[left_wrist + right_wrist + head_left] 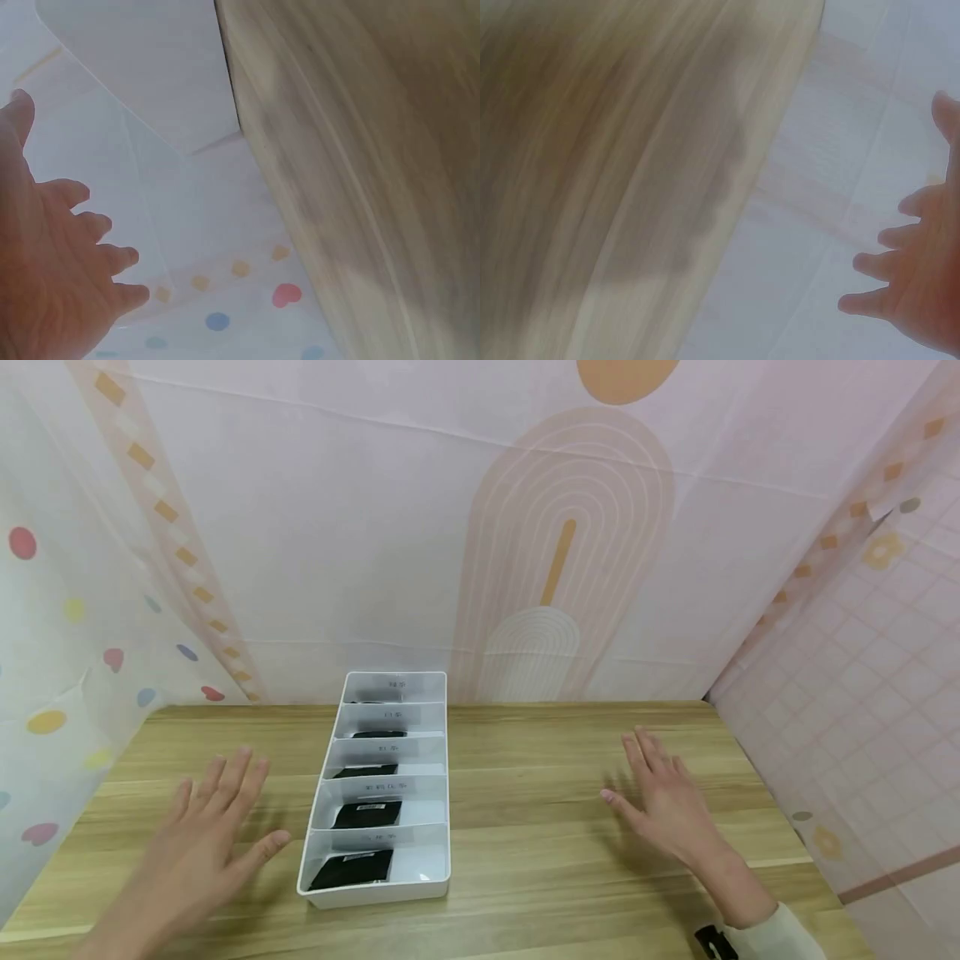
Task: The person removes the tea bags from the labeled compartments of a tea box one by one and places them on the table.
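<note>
A long white compartment box (447, 793) stands on the wooden table, left of the middle, with dark writing on its dividers. Flat black packets lie in its compartments; the nearest black packet (352, 869) has a pale label along its top. To the left of the box, my left hand (206, 847) is spread over the table, thumb toward the box and nothing held. On the far side my right hand (667, 802) hovers with fingers extended, also holding nothing, its shadow on the wood. In the left wrist view the white side of the box (142, 67) shows beyond the thumb.
The wooden table (540, 860) reaches back to a printed cloth wall (360, 527). More cloth hangs at the left, with coloured dots, and at the right, with a pink grid (855, 693). A small black object (716, 942) sits by the right sleeve.
</note>
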The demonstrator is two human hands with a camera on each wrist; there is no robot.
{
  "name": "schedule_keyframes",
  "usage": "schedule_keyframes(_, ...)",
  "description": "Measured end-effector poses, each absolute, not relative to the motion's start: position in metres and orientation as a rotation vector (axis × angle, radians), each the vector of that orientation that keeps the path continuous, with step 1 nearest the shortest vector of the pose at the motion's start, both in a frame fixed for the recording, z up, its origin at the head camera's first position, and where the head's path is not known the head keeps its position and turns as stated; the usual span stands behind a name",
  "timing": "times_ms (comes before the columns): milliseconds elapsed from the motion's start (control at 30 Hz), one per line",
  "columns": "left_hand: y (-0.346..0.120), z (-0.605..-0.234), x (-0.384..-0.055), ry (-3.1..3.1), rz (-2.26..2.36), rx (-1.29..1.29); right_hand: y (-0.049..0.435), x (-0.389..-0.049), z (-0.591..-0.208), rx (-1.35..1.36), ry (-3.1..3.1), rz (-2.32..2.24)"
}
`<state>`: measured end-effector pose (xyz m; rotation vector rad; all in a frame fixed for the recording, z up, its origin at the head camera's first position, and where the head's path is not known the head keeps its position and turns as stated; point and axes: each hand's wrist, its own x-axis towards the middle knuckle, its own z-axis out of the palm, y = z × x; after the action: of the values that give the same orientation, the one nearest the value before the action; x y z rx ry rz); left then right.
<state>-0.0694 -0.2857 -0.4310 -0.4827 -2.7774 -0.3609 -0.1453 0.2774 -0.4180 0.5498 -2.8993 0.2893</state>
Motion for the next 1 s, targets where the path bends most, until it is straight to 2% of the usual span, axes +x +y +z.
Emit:
schedule_keyframes(500,-0.266,-0.436,-0.052,-2.650,-0.370,-0.629,0.244,-0.128,-0.418,0.678,-2.777,0.340)
schedule_keyframes(1000,-0.249,-0.444,-0.046,-2.677,-0.399,-0.632,0.205,-0.117,-0.416,0.801,-2.734,0.394)
